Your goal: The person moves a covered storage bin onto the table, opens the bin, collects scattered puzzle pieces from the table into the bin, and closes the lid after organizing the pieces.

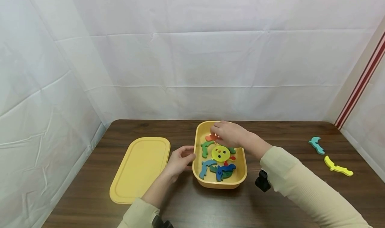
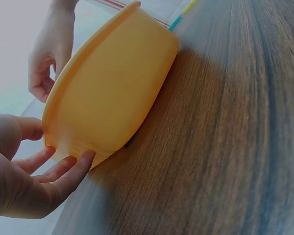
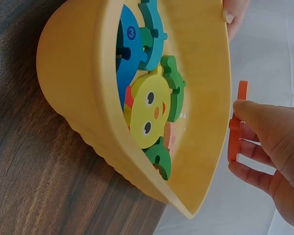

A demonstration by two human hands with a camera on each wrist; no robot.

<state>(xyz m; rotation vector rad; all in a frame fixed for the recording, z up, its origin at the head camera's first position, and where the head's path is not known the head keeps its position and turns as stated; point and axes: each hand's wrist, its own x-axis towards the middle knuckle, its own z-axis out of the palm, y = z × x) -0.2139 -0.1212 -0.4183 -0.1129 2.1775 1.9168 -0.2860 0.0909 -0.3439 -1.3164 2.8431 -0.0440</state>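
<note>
A yellow plastic box (image 1: pixel 221 185) holds several colourful wooden puzzle pieces, among them a round yellow face piece (image 1: pixel 221 154) and a blue piece (image 1: pixel 225 171). My right hand (image 1: pixel 230 134) is over the box's far end. Between its thumb and fingers it pinches an orange-red puzzle piece (image 3: pixel 233 132), best seen in the right wrist view. At the box's left side is my left hand (image 1: pixel 179 162). In the left wrist view its extended fingers (image 2: pixel 71 178) touch the outer wall, with the thumb at the rim.
A flat yellow lid (image 1: pixel 139 171) lies left of the box on the dark wooden table (image 1: pixel 270 204). Toward the right edge lie a light-blue puzzle piece (image 1: pixel 316 145) and a long yellow piece (image 1: pixel 338 168). White cloth (image 1: pixel 192 61) hangs behind the table.
</note>
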